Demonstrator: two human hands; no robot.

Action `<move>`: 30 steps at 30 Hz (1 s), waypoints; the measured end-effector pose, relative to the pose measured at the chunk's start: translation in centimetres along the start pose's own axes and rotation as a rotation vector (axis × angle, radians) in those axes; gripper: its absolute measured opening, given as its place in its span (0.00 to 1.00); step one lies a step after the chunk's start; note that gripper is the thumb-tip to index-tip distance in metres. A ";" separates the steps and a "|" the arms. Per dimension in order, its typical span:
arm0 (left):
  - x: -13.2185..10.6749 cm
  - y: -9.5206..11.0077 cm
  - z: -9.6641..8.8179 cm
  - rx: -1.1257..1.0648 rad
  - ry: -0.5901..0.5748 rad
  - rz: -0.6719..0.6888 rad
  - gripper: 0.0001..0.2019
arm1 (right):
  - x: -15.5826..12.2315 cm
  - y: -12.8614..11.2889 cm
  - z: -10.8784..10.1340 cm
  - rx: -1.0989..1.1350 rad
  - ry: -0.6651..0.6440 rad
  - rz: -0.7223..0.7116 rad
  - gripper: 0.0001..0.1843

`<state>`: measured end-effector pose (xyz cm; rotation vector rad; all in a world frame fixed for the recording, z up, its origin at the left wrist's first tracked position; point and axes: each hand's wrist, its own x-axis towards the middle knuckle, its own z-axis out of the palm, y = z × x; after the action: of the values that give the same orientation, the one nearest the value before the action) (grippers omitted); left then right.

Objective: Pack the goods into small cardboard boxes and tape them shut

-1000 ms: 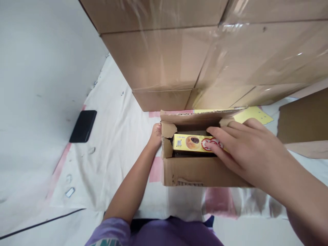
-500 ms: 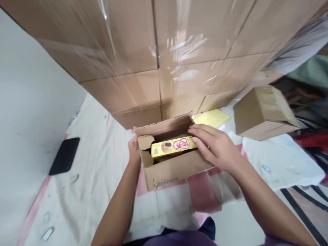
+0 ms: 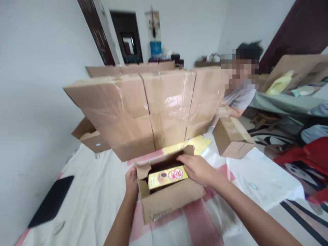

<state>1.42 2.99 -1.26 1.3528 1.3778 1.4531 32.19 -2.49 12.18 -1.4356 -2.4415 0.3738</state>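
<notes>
An open cardboard box (image 3: 174,201) stands in front of me with its flaps up. Inside its mouth lies a yellow snack box (image 3: 166,177) with red lettering and a picture of a round pastry, slightly slanted. Closed around the left end wall of the cardboard box is my left hand (image 3: 131,181), its fingertips partly hidden behind the flap. My right hand (image 3: 196,169) reaches over the right end, fingers bent down into the opening and against the right end of the snack box. The thumb and lower fingertips are hard to see.
Film-wrapped cartons (image 3: 169,102) form a wall just beyond. A closed carton (image 3: 232,136) stands right, an open carton (image 3: 94,140) far left. A black tablet-like slab (image 3: 52,201) lies left on the cloth (image 3: 94,201). A yellow sheet (image 3: 201,143) lies behind the box. Another person (image 3: 242,92) is at right.
The view has tilted up, bringing the room and the other person into sight. Both hands stay at the cardboard box; the snack box sits in its mouth much as before.
</notes>
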 end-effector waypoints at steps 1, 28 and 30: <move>-0.1 0.5 0.0 -0.008 0.006 0.025 0.36 | 0.1 -0.3 0.0 -0.006 0.008 0.007 0.17; -0.7 1.1 0.2 -0.221 -0.083 -0.198 0.41 | -0.3 -0.9 0.3 -0.035 0.100 0.042 0.17; -0.6 0.4 -0.3 -0.126 -0.038 -0.090 0.40 | -0.4 -0.7 -0.3 -0.009 0.067 -0.009 0.14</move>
<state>1.26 2.31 -0.95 1.2169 1.2842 1.4231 31.93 -3.13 12.62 -1.4174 -2.3983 0.3077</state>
